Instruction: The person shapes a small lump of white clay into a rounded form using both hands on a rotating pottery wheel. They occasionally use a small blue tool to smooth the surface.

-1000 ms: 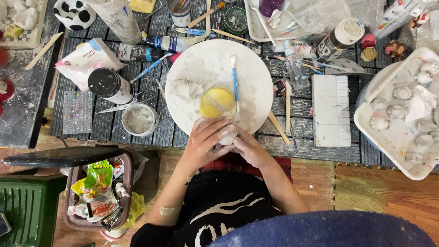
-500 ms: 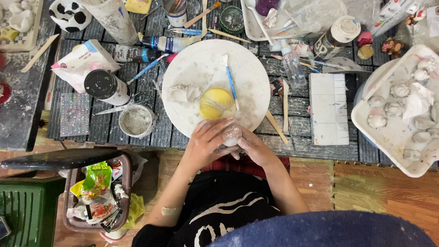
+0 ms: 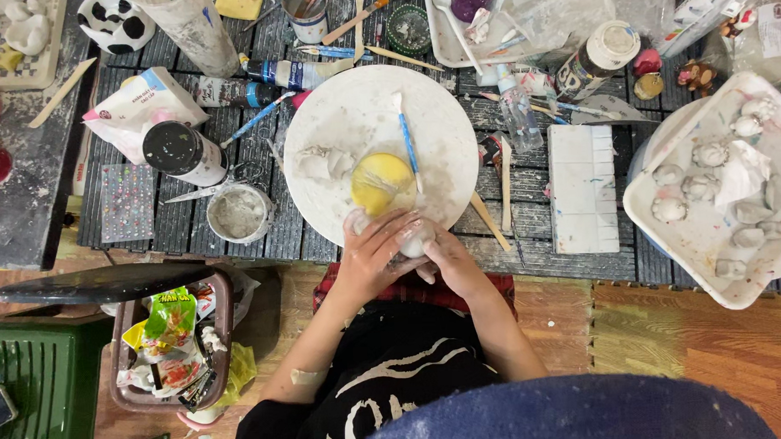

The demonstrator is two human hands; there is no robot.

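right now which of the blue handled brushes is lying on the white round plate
The blue-handled brush lying on the white round plate, beside the yellow cup; the others lie on the dark table.

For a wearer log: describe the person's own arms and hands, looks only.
Both forearms are bare, with no sleeves reaching them and no gloves on the left hand or right hand. A small adhesive bandage sits on the left forearm. The person wears a black top with white lettering.

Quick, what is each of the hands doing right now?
Left hand: closed around a small white lump of clay, cupping it.
Right hand: closed on the same lump from the other side.
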